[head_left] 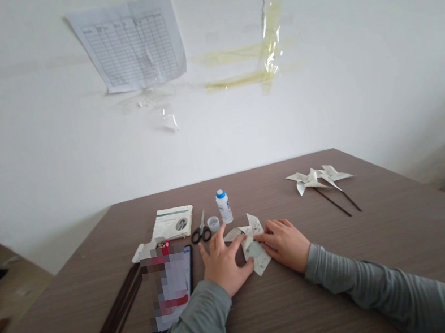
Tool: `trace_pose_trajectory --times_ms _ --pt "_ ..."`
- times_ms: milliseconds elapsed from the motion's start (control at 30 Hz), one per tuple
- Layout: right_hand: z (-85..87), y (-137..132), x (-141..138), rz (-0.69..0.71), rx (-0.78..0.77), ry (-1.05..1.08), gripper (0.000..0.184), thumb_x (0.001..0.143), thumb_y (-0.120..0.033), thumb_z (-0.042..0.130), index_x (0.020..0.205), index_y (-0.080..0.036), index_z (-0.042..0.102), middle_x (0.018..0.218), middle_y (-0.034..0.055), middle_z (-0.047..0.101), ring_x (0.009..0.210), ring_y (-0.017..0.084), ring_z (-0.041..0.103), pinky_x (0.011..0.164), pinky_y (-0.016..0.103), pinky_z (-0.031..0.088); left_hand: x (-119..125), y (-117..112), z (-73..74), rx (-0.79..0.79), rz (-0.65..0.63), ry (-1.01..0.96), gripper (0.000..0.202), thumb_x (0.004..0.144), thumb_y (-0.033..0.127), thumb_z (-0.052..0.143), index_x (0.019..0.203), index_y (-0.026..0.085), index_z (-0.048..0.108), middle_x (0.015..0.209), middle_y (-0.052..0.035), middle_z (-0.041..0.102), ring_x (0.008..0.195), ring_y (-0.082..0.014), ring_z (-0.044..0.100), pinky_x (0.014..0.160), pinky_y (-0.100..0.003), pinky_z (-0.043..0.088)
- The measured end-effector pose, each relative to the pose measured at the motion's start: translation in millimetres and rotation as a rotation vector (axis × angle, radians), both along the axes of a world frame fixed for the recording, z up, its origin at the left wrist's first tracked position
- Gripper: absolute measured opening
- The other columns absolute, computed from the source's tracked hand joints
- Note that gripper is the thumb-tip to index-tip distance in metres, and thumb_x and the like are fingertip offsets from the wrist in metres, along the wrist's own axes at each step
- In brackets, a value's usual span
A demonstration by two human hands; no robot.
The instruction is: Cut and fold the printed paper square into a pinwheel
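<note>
A printed-paper pinwheel (258, 263) lies flat on the table between my hands, its folded blades sticking outward. My left hand (227, 266) has its fingers spread, with the index fingertip touching the pinwheel near its centre and the thumb by its lower edge. From the other side, my right hand (286, 242) grips the pinwheel's right part, fingers curled and pressed together at the middle. Part of the paper is hidden under the fingers. Just beyond my left hand are black-handled scissors (201, 234), a small translucent cup (214, 224) and a white bottle with a blue cap (224, 207).
Two paper pinwheels on dark sticks (315, 180) lie at the back right. A stack of printed paper squares (173, 223) sits at the back left. A phone (176, 295), its screen partly blurred, lies left of my left hand beside several dark sticks (110, 312). A white wall (234, 135) rises behind the table.
</note>
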State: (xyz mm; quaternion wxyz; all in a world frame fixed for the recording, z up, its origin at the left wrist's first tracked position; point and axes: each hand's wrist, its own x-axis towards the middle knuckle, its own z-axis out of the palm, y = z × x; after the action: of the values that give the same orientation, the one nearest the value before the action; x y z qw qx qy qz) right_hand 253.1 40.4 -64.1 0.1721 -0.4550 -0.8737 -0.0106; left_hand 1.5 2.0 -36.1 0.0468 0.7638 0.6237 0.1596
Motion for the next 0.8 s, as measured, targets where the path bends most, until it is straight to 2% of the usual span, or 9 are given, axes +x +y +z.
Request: trace_pose_trajectory --times_ms 200,333,433,567,667,800 --pt "-5.6 5.2 5.5 0.027 0.053 0.044 0.04 0.12 -0.024 0.08 0.155 -0.033 0.097 0.122 0.0084 0.09 0.117 0.029 0.083 0.128 0.048 0.064 2.5 -4.2 -0.5 0.032 0.041 0.008 0.05 0.1 0.033 0.1 0.149 0.042 0.099 0.198 -0.0139 0.064 0.183 -0.0541 0.058 0.152 -0.098 0.036" --pt "-7.3 5.9 8.3 0.041 0.056 0.077 0.046 0.118 -0.023 0.081 0.161 -0.033 0.094 0.12 0.0087 0.091 0.114 0.03 0.086 0.133 0.055 0.062 3.7 -6.2 2.1 0.021 0.041 0.005 0.049 0.1 0.032 0.099 0.149 0.04 0.1 0.199 -0.0161 0.064 0.183 -0.0574 0.058 0.15 -0.101 0.036" --pt "-6.8 6.0 9.7 0.063 0.043 0.091 0.04 0.116 -0.02 0.081 0.149 -0.034 0.099 0.118 0.0079 0.09 0.112 0.03 0.086 0.134 0.057 0.061 2.1 -5.8 4.3 0.02 0.044 0.007 0.052 0.1 0.032 0.1 0.152 0.041 0.099 0.2 -0.0169 0.063 0.183 -0.0594 0.059 0.148 -0.104 0.037" --pt "-4.2 6.6 10.4 0.09 0.037 0.094 0.033 0.114 -0.018 0.083 0.134 -0.035 0.102 0.113 0.0062 0.087 0.108 0.029 0.083 0.126 0.053 0.065 -2.7 -3.7 8.5 -0.013 0.047 -0.001 0.056 0.099 0.038 0.103 0.155 0.043 0.098 0.198 -0.0153 0.065 0.18 -0.0583 0.062 0.149 -0.101 0.039" --pt "-2.2 6.1 10.2 0.093 0.038 0.092 0.031 0.113 -0.017 0.083 0.132 -0.033 0.102 0.113 0.0069 0.087 0.108 0.029 0.081 0.123 0.051 0.066 -6.5 -2.0 11.2 -0.044 0.042 -0.005 0.06 0.098 0.044 0.104 0.157 0.044 0.097 0.198 -0.015 0.065 0.18 -0.0576 0.062 0.149 -0.099 0.04" --pt "-1.6 5.3 10.4 0.093 0.029 0.098 0.033 0.113 -0.015 0.083 0.132 -0.033 0.102 0.115 0.007 0.088 0.109 0.029 0.083 0.127 0.052 0.064 -9.6 -0.8 10.3 -0.047 0.042 -0.01 0.06 0.099 0.047 0.104 0.158 0.042 0.096 0.2 -0.0162 0.063 0.18 -0.0589 0.062 0.15 -0.1 0.037"
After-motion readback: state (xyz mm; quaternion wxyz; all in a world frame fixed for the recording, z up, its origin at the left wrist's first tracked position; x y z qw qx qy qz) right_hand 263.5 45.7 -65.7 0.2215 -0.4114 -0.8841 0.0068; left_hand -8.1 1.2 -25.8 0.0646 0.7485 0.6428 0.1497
